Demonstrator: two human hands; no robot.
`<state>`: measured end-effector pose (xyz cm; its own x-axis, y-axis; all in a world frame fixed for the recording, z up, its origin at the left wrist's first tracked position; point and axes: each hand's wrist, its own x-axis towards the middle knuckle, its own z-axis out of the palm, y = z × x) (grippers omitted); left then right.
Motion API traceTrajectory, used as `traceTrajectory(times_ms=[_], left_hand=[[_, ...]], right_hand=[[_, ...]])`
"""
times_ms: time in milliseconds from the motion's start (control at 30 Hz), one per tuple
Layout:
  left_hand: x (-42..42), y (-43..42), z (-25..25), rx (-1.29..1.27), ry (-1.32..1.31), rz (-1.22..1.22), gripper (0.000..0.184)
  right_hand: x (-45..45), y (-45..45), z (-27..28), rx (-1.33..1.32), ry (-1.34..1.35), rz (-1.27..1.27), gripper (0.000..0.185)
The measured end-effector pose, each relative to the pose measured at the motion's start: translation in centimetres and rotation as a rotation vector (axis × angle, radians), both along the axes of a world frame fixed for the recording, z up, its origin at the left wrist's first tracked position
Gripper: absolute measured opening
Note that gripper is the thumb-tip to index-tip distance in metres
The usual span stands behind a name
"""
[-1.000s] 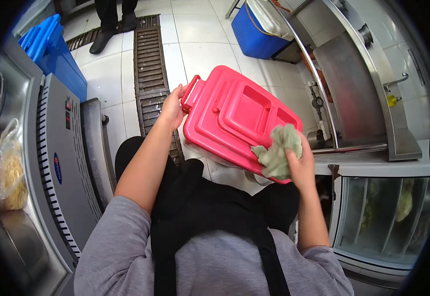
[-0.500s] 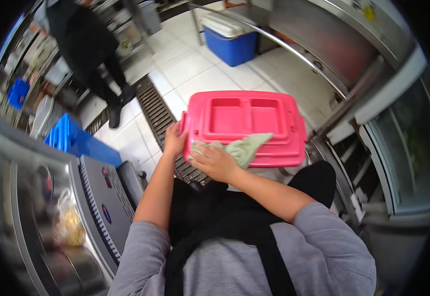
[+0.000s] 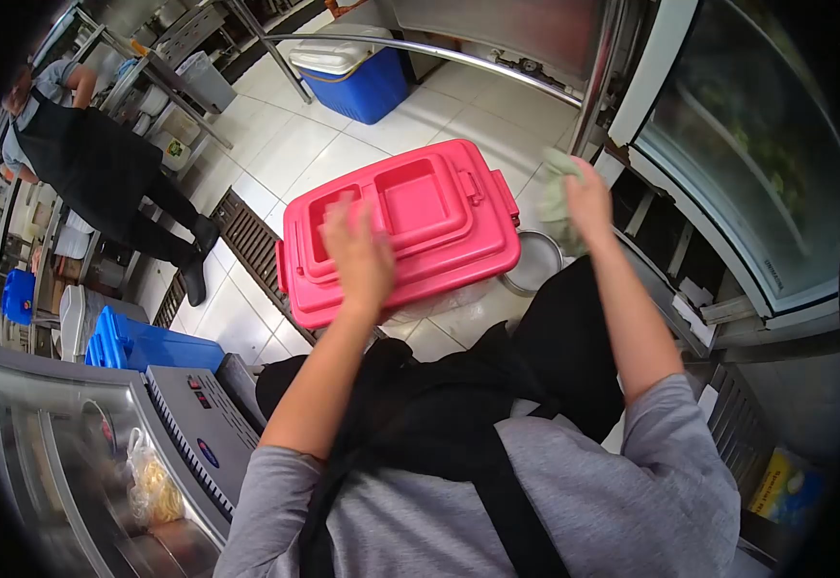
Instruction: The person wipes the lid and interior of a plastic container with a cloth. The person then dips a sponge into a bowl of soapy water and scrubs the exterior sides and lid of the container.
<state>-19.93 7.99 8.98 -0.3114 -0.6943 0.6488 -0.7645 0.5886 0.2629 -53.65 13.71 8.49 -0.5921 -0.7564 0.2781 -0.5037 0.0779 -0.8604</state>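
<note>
In front of my knees is a box with a pink plastic lid [image 3: 396, 262], which has two rectangular recesses on top and a handle at each end. My left hand [image 3: 358, 258] is over the lid's near left part, fingers stretched and somewhat blurred by motion; whether it touches the surface I cannot tell. Off the lid's right end, my right hand [image 3: 588, 204] grips a pale green cloth [image 3: 559, 200] that hangs from the fingers.
A round metal pan [image 3: 535, 263] lies right of the box. A blue cooler [image 3: 357, 89] stands behind, near a metal rail [image 3: 458, 53]. At left are a floor grate [image 3: 249, 236], a person in a black apron [image 3: 92, 159] and a blue bin [image 3: 155, 343]. A glass-door fridge [image 3: 743, 164] is right.
My right hand has moved right with the cloth, off the lid. My left hand has gone from the lid's left handle to above its top. The lid appears turned in view.
</note>
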Motion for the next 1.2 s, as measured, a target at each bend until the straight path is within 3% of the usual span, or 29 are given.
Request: traceTrajectory(times_ms=[67, 100, 133, 167, 233, 333, 367, 433, 467, 500, 567, 600, 633, 700, 800, 867, 933, 1033, 1100, 1200], left_hand=[[-3.1, 1.4, -0.7, -0.009, -0.057, -0.119, 0.058], [-4.2, 1.9, -1.7, 0.035, -0.103, -0.128, 0.059], [-4.9, 2.2, -2.4, 0.077, -0.149, -0.14, 0.061], [-4.9, 2.4, -2.9, 0.077, -0.151, -0.145, 0.061], [-4.4, 2.2, -3.0, 0.017, -0.262, -0.15, 0.064], [-3.7, 1.8, -3.3, -0.002, -0.294, -0.154, 0.062], [-3.4, 1.5, -3.2, 0.006, -0.305, -0.164, 0.061], [-2.7, 0.9, -3.2, -0.017, -0.303, -0.16, 0.056], [-2.1, 0.6, -3.1, -0.022, -0.323, -0.179, 0.055], [-1.4, 0.2, -3.2, -0.029, -0.345, -0.198, 0.054], [0.4, -0.7, -3.7, -0.045, -0.358, -0.195, 0.052], [1.2, -1.2, -3.8, -0.049, -0.382, -0.203, 0.052], [2.0, -1.6, -3.9, -0.049, -0.41, -0.217, 0.052], [2.5, -1.5, -3.5, -0.074, -0.428, -0.199, 0.057], [-1.2, 1.3, -1.4, 0.023, -0.245, -0.097, 0.065], [-4.1, 1.5, -2.3, 0.076, -0.2, 0.003, 0.061], [-4.3, 1.8, -3.3, 0.121, -0.198, 0.044, 0.059], [-4.1, 1.2, -3.4, 0.118, -0.162, -0.015, 0.052], [-4.2, 1.5, -3.3, 0.088, -0.169, -0.024, 0.048], [-3.9, 1.2, -3.4, 0.077, -0.143, -0.067, 0.045]], right_hand=[[4.8, -1.4, -1.2, -0.065, 0.077, 0.088, 0.032], [7.6, -1.8, -1.5, 0.064, 0.058, 0.29, 0.029], [10.6, -0.3, -2.8, 0.049, 0.561, 0.314, 0.027], [11.7, 0.6, -2.1, 0.188, 0.702, 0.29, 0.024], [11.2, 1.3, -1.0, 0.222, 0.733, 0.319, 0.022], [7.3, 1.4, -1.1, 0.446, 0.448, 0.906, 0.025], [5.6, 1.0, -2.4, 0.442, 0.451, 0.909, 0.025], [4.2, 0.7, -1.6, 0.327, -0.311, 0.834, 0.028], [4.1, -0.2, -1.3, 0.268, -0.511, 0.686, 0.034], [4.7, -1.6, -2.1, 0.264, -0.511, 0.697, 0.034], [7.0, -4.4, -5.9, -0.045, 0.218, 0.122, 0.042], [9.2, -3.9, -6.9, -0.101, 0.289, 0.337, 0.047], [13.2, -1.3, -6.9, 0.056, 0.439, 0.194, 0.048], [14.8, 0.9, -7.5, -0.05, 0.278, 0.388, 0.057], [13.7, -0.2, -7.2, -0.071, 0.279, 0.307, 0.057], [11.2, -3.9, -5.3, 0.224, 0.325, 0.26, 0.047], [9.6, -7.2, -3.7, 0.208, 0.517, 0.149, 0.025], [8.8, -8.2, -3.4, 0.334, 0.522, 0.216, 0.038], [10.3, -4.5, -4.5, 0.376, 0.525, 0.244, 0.033], [12.4, -0.6, -5.6, 0.228, 0.617, 0.287, 0.024]])
